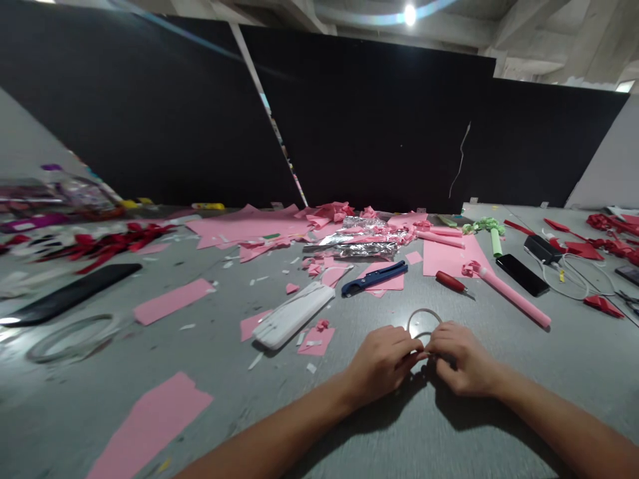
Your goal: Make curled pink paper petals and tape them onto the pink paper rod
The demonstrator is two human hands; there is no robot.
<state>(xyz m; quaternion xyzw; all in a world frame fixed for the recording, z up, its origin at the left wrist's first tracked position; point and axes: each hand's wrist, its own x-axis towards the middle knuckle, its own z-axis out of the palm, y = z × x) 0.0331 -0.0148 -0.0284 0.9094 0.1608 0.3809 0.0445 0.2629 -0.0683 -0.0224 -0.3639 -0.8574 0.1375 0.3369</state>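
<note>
A thin, pale ring (pixel 423 311), perhaps wire or cord, stands up from the grey table between my two hands. My left hand (pixel 387 356) pinches its near side, fingers pressed together. Facing it, my right hand (pixel 460 359) grips the same stretch, the fingertips of both hands almost meeting. Exactly what lies under the fingertips is hidden. Just beyond the hands are a blue cutting tool (pixel 374 278) and a red-handled screwdriver-like tool (pixel 453 283). A rolled pink paper tube (pixel 516 297) lies to the right, and a long white packet (pixel 294 315) to the left.
Pink paper sheets (pixel 249 225) and crumpled silver foil (pixel 367 249) spread along the back by a black partition (pixel 374 120). At right lie a black phone (pixel 522 275) and a charger with cable (pixel 543 249). A coil (pixel 72 338) and a pink sheet (pixel 150 426) lie left.
</note>
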